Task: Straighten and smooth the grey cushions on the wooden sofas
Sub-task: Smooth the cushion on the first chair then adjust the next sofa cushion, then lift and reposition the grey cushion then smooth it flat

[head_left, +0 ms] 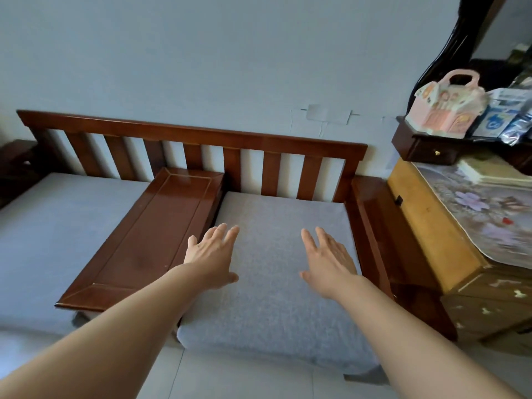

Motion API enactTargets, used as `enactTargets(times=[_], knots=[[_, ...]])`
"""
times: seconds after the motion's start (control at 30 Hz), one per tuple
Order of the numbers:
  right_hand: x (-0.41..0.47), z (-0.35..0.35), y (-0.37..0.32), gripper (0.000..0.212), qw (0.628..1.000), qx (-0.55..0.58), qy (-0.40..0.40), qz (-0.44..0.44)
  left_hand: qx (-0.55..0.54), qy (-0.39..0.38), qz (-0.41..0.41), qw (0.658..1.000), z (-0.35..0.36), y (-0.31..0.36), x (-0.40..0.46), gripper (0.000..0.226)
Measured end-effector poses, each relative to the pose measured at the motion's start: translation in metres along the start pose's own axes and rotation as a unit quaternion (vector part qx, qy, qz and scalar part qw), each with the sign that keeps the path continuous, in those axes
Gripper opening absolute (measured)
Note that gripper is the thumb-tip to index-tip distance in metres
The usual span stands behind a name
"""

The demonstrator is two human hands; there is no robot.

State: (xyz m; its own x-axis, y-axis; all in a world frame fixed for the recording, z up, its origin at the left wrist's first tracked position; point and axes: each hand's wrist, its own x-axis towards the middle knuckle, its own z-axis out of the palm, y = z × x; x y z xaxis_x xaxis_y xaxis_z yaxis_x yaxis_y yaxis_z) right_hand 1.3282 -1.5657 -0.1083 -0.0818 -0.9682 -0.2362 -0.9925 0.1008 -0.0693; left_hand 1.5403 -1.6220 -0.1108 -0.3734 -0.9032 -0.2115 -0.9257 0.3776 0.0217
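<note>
Your two bare arms reach in from the bottom edge, so your elbows are cut off. Your left hand (212, 254) and right hand (328, 260) are both flat, fingers straight and spread, holding nothing. They are over the grey cushion (276, 298), but you cannot tell whether the palms press on it or float just above.

That cushion is soft, a bit fuzzy, square with round corners. It sits in the right seat of the wooden sofa (201, 133), between the shiny brown middle shelf (149, 231) and the right armrest (371, 226). Its front corner sticks out past the frame.

On the far side of the shelf lies a second grey cushion (57, 243), cut off at the left edge.

Right beside the sofa stands a yellow wooden chest (431, 240) with a flowery cloth (483, 214) on top. Above it, a pink toy house (449, 108) sits on a dark shelf. Shiny packets next to it are too blurry to make out.
</note>
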Motion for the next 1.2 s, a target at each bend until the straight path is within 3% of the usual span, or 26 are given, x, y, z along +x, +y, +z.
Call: enactTargets(times=[0.3, 0.53, 1.2], knots=[[-0.012, -0.020, -0.007, 0.081, 0.999, -0.031, 0.001, -0.022, -0.026, 0.014, -0.021, 0.999, -0.015, -0.001, -0.027, 0.105], [-0.004, -0.013, -0.073, 0.080, 0.997, -0.042, -0.022, -0.067, -0.033, 0.028, -0.035, 0.998, -0.007, -0.054, -0.050, 0.108], [0.059, 0.033, -0.449, 0.082, 0.989, -0.030, -0.027, -0.144, -0.048, -0.031, -0.105, 0.993, 0.043, -0.428, -0.118, 0.104]])
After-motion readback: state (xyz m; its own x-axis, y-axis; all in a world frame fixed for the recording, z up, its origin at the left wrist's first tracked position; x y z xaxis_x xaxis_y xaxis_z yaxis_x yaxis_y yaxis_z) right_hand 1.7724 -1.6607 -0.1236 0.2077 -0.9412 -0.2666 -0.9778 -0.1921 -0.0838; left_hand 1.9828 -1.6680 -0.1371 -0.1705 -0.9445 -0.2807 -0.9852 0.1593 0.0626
